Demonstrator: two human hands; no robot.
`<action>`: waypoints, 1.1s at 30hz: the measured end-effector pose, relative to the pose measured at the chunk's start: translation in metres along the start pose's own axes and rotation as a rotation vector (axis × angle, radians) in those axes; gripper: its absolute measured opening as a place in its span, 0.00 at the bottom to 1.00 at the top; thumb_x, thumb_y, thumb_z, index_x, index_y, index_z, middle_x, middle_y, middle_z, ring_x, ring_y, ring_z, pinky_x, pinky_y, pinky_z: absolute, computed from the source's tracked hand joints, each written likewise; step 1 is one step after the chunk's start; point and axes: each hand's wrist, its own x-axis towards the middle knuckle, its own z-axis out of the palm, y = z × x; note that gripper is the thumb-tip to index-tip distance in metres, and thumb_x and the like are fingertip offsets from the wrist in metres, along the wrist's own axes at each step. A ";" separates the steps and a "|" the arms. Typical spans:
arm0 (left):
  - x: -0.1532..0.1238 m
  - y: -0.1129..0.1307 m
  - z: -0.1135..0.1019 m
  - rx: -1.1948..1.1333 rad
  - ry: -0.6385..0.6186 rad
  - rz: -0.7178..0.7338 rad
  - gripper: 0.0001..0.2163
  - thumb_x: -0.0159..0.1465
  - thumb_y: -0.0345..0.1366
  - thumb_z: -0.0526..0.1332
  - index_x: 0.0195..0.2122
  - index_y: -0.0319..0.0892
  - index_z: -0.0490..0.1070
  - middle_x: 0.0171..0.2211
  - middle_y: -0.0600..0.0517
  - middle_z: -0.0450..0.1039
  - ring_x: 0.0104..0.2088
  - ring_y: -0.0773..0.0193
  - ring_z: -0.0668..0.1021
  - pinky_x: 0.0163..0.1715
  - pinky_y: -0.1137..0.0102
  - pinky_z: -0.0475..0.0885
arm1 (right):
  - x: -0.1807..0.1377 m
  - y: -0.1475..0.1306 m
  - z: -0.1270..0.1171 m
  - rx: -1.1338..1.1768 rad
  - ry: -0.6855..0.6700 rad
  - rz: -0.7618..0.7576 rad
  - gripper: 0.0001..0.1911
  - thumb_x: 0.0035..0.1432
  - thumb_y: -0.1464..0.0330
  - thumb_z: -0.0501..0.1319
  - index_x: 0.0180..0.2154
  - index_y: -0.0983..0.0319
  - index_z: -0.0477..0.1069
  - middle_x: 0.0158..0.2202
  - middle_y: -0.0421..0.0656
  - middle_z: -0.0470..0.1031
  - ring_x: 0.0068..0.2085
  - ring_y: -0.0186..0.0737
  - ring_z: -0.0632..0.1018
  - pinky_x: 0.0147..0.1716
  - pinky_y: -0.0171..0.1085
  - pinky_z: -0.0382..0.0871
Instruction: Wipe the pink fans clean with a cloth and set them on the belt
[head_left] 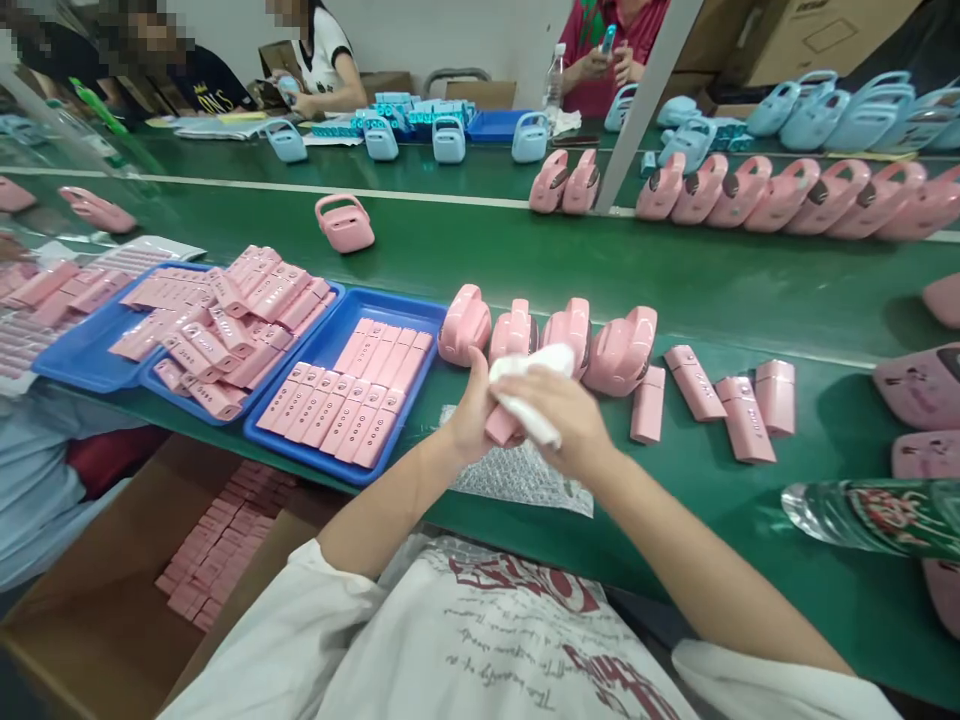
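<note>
White short-sleeved tee — red print (script lettering too), arms bare.

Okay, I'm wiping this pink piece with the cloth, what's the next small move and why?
Probably set it down with the loose pink bars to the right. Your right hand presses the white cloth over the pink piece that your left hand grips, and those bars lie singly on the green table.

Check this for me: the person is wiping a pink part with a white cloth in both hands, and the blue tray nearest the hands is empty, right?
Not quite. In the head view the blue tray nearest the hands holds neat rows of pink parts. The rest stands: the left hand and right hand hold a pink part in a white cloth.
</note>
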 end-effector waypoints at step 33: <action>0.002 -0.029 -0.005 -0.022 -0.295 0.036 0.30 0.58 0.68 0.53 0.32 0.41 0.65 0.18 0.58 0.63 0.09 0.75 0.61 0.09 0.78 0.52 | -0.017 0.042 -0.021 0.319 0.749 0.823 0.15 0.64 0.58 0.58 0.47 0.58 0.75 0.46 0.45 0.80 0.55 0.48 0.77 0.57 0.54 0.72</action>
